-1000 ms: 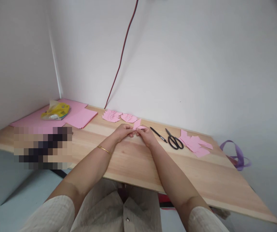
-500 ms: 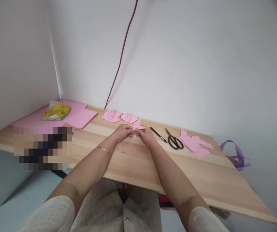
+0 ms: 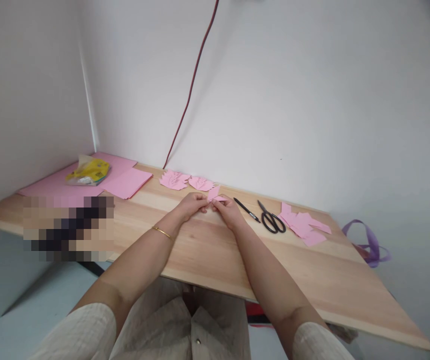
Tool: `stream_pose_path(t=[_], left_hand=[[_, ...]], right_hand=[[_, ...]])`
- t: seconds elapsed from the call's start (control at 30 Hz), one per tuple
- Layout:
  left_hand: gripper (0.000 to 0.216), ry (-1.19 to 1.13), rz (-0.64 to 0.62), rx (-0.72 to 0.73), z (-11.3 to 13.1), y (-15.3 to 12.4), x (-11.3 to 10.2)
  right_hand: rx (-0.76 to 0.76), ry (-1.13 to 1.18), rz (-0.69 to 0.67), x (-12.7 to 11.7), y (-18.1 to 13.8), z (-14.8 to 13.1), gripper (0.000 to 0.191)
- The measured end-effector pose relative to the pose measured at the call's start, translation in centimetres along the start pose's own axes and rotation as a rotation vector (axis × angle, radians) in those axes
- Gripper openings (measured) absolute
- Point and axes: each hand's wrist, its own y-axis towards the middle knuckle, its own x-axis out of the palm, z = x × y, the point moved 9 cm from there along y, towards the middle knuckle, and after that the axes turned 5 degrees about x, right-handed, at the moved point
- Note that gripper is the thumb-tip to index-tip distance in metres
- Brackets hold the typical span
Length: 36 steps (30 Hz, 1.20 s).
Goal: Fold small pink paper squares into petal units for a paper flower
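Between my two hands is a small folded piece of pink paper (image 3: 213, 193), its flaps sticking up past my fingertips. My left hand (image 3: 193, 205) pinches it from the left, and my right hand (image 3: 227, 209) pinches it from the right; the fingers cover its lower part. Just behind my hands lie two pink paper cutouts with jagged edges, one farther left (image 3: 174, 180) and one nearer (image 3: 200, 183). To the right of my right hand are a black pen (image 3: 247, 209) and black-handled scissors (image 3: 270, 218), closed and flat on the table.
Pink paper scraps (image 3: 305, 224) lie right of the scissors. At the back left, a yellow plastic packet (image 3: 93, 172) rests on pink paper sheets (image 3: 130, 182). The wooden table (image 3: 207, 255) meets a white wall, where a dark red cable (image 3: 190, 92) hangs. A purple ribbon (image 3: 372, 242) is beyond the right edge.
The view has shifted very slightly. Both hands keep their pinch on the folded pink paper, with hardly any visible movement.
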Motion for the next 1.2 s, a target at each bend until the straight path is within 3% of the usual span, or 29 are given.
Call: stream_pose_path(t=[0.5, 0.67, 0.93, 1.2], left_hand=[[0.024, -0.042, 0.024, 0.028, 0.2, 0.0, -0.1], [0.026, -0.068, -0.003, 0.028, 0.6, -0.1, 0.3], [0.024, -0.056, 0.033, 0.018, -0.1, 0.1, -0.1], [0.021, -0.028, 0.025, 0.013, -0.1, 0.0, 0.0]], right_hand=[[-0.012, -0.088, 0.029, -0.2, -0.2, -0.5, 0.026], [-0.003, -0.024, -0.006, 0.3, -0.1, -0.3, 0.025], [0.062, 0.091, 0.044, -0.2, 0.4, 0.9, 0.031], [0.051, 0.043, 0.030, 0.0, 0.0, -0.1, 0.029]])
